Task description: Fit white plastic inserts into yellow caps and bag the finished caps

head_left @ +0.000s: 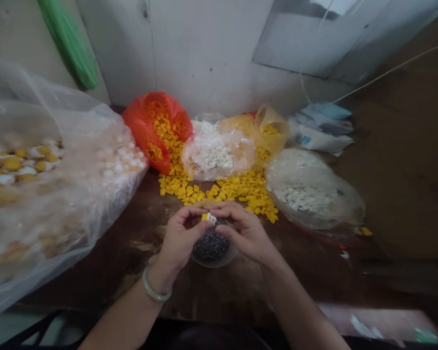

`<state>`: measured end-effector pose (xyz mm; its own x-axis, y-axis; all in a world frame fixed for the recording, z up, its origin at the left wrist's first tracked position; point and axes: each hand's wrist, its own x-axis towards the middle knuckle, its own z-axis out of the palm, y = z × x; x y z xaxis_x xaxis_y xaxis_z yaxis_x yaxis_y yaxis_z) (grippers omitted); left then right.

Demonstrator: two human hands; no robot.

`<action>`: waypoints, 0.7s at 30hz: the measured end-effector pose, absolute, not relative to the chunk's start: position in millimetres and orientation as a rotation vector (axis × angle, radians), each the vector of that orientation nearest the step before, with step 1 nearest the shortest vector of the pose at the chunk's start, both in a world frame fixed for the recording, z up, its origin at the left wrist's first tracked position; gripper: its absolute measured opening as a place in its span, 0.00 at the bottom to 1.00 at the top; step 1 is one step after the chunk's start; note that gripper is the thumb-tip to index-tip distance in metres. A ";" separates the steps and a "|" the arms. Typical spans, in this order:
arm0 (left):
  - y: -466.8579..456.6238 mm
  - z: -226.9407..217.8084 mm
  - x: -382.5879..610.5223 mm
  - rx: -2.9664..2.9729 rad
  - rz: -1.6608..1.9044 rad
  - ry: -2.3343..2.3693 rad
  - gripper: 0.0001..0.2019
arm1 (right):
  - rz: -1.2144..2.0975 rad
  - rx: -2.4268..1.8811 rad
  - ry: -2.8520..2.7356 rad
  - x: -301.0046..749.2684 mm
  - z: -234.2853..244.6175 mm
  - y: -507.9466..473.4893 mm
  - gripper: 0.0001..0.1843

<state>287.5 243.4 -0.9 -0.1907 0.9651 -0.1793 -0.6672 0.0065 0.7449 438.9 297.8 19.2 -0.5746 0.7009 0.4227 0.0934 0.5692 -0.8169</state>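
A dark brown, worn table (190, 301) is seen under everything. Its left side is taken up by a huge clear plastic bag (76, 112) in which rounded white-and-yellow pieces are held. At the right, a clear plastic bag with white bits (292, 165) is laid, and farther back, a bright red plastic bag (131, 114) is opened on orange-yellow pieces. Beside it, a shiny clear bag of white pieces (204, 172) is set. The left hand (175, 238), with a pale bangle (155, 287) worn at its wrist, and the right hand (250, 233) are held close together, fingers bent inward. Beneath them, a round translucent bowl (222, 262) is filled with small dark bits (211, 245). Loose yellow plastic pieces (237, 187) are scattered beyond. Between the fingertips, above the bowl, a small white-and-yellow piece (209, 218) is pinched by the left hand; whether it is also gripped by the right cannot be told.
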 end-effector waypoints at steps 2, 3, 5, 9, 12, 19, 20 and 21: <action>242.3 -1.3 288.0 0.506 1.581 0.887 0.16 | 0.972 -0.691 -1.980 438.7 15.2 295.5 0.08; 241.8 -1.5 288.3 0.519 1.573 0.895 0.16 | 0.951 -0.714 -1.963 437.9 13.3 294.2 0.07; 241.0 -2.0 288.8 0.520 1.551 0.906 0.16 | 0.916 -0.727 -1.953 435.9 11.2 291.4 0.07; 240.1 -2.7 290.1 0.484 1.539 0.902 0.17 | 0.830 -0.738 -1.980 433.1 13.0 284.5 0.08; 239.9 -3.3 290.0 0.506 1.531 0.924 0.15 | 0.733 -0.790 -1.992 432.6 14.1 280.1 0.09; 241.0 -3.2 285.8 0.637 1.548 1.070 0.13 | 0.396 -0.779 -2.178 432.2 11.4 276.6 0.17; 241.0 -3.2 285.6 0.639 1.537 1.080 0.14 | 0.376 -0.795 -2.197 431.6 11.2 275.9 0.18; 241.0 -3.3 285.5 0.629 1.523 1.077 0.14 | 0.369 -0.807 -2.203 430.8 11.0 275.1 0.18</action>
